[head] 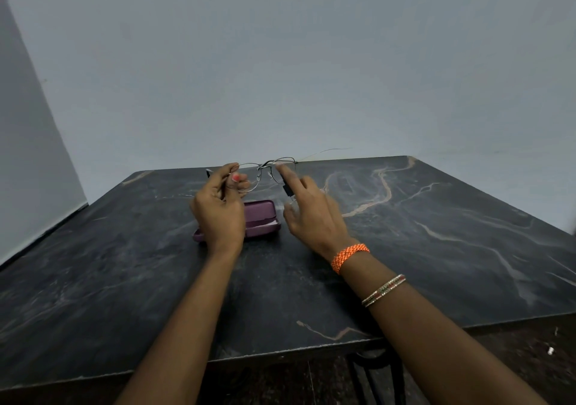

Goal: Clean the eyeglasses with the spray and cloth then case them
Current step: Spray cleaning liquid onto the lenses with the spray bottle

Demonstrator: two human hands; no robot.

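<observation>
Thin metal-framed eyeglasses [265, 172] are held up above the dark marble table [436, 233]. My left hand [219, 206] pinches the left lens rim between thumb and fingers. My right hand [311, 214] is beside the right lens with fingers extended, its index fingertip touching the right rim; the dark temple tip lies along that finger. Under my hands an open purple glasses case [260, 219] lies on the table, partly hidden by my left hand. No spray bottle or cloth shows clearly.
The table's near edge runs across the lower part of the view, with dark floor and a black metal frame [371, 370] below it. A plain grey wall stands right behind the table's far edge. A thin wire [324, 152] trails at the back.
</observation>
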